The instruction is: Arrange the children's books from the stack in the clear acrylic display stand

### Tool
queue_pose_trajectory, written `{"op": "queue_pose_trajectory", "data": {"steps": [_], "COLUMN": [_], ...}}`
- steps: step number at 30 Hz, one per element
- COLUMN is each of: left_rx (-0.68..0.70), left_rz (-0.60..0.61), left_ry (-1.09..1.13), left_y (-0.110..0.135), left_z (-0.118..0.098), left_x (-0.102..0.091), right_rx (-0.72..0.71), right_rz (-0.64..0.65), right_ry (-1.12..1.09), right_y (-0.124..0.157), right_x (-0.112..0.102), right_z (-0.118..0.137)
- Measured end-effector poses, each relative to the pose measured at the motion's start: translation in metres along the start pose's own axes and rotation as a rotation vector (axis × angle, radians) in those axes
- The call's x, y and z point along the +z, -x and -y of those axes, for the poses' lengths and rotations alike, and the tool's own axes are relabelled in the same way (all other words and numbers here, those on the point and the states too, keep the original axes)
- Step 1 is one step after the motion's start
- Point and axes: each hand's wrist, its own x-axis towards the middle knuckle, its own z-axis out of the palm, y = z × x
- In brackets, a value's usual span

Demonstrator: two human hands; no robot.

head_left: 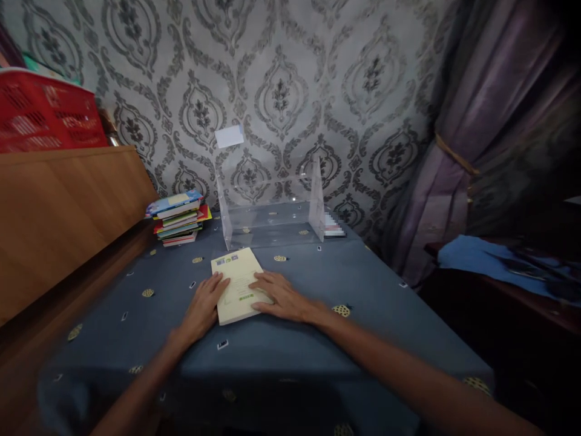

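A pale yellow paperback book (240, 274) lies on the cloth-covered table in front of me, its cover facing up with small print and emblems. My left hand (206, 303) rests along the book's left edge, its fingers stretched onto the cover. From the right, my right hand (284, 297) lies over the cover with fingers spread and the thumb near the lower edge. Both hands touch the book. Just behind it stands a clear acrylic book holder (272, 215) with transparent side panels and a white label at its upper left.
A stack of books (179, 219) stands at the back left, beside a wooden cabinet (68, 212) bearing a red plastic basket (49, 112). Behind the holder's right side lies a partly blurred flat item (334, 225). Blue cloth (481, 260) lies at the right, near a purple curtain (467, 139).
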Motion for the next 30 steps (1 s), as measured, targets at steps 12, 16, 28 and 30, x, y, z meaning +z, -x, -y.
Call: {"op": "queue_pose_trajectory", "data": {"steps": [12, 16, 28, 30], "left_rx": [0.238, 0.293, 0.553, 0.588], "left_rz": [0.122, 0.046, -0.212, -0.240], "left_ry": [-0.215, -0.141, 0.211, 0.202], "left_y": [-0.013, -0.020, -0.107, -0.125], "left_z": [-0.003, 0.003, 0.001, 0.004], "left_x": [-0.003, -0.007, -0.039, -0.040], "right_rx": [-0.007, -0.014, -0.121, -0.090], "right_rz": [-0.033, 0.033, -0.200, -0.225], "right_ry": [-0.016, -0.069, -0.276, -0.369], "right_y": [0.004, 0.006, 0.009, 0.007], "right_x": [0.001, -0.006, -0.016, -0.021], "right_z": [-0.016, -0.021, -0.041, -0.041]}}
